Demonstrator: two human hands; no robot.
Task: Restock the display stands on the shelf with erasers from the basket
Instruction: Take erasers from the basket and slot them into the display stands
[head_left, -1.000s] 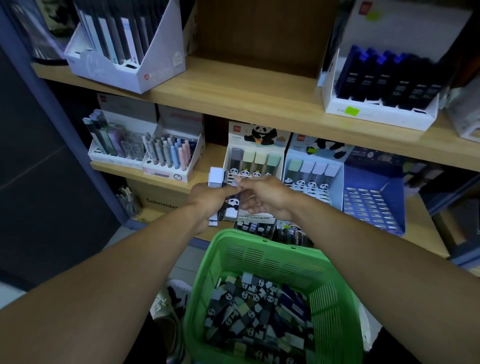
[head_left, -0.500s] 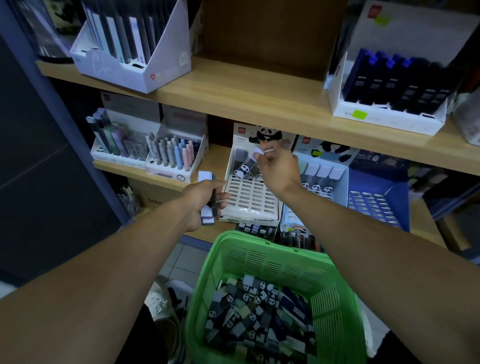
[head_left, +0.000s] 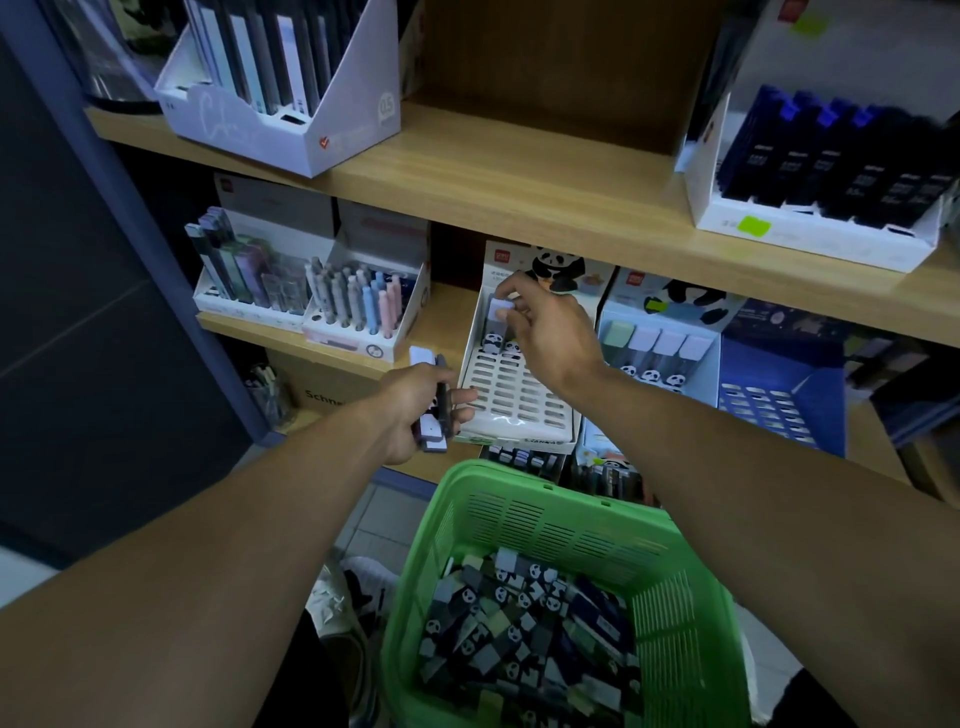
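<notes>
Item: panda eraser (head_left: 500, 310), pale-capped, pinched at its top end between thumb and fingertips of the right hand (head_left: 550, 338). Long axis upright, leaning back with the slope of the stand. Location: back-left corner of the white display stand (head_left: 514, 400), in the rear row of slots, just beside 2 erasers whose panda sleeves show at the hand's left edge. Whether it is fully seated cannot be told; the fingers cover the slot.

Item: spare erasers (head_left: 432, 415), a small bundle, count not readable. Held in the curled fingers of the left hand (head_left: 415, 410), long axes roughly upright, 1 white end poking above the fist. Location: just off the front-left corner of the same stand, over the front edge of the lower shelf (head_left: 447, 327).

Item: green basket (head_left: 550, 509), below the shelf front, holding a loose heap of erasers.

Item: second panda stand (head_left: 660, 358), immediately right of the first, 4 erasers in its rear row. Blue stand (head_left: 779, 395) further right.

Governing relation: most slots of the white stand lie open, running forward from the right hand toward the left. The bundle sits left of and in front of the pinching hand, so the next eraser probably passes left to right, kept upright for the slot. The left hand is nearer the front rows; the right, nearer the rear.
</notes>
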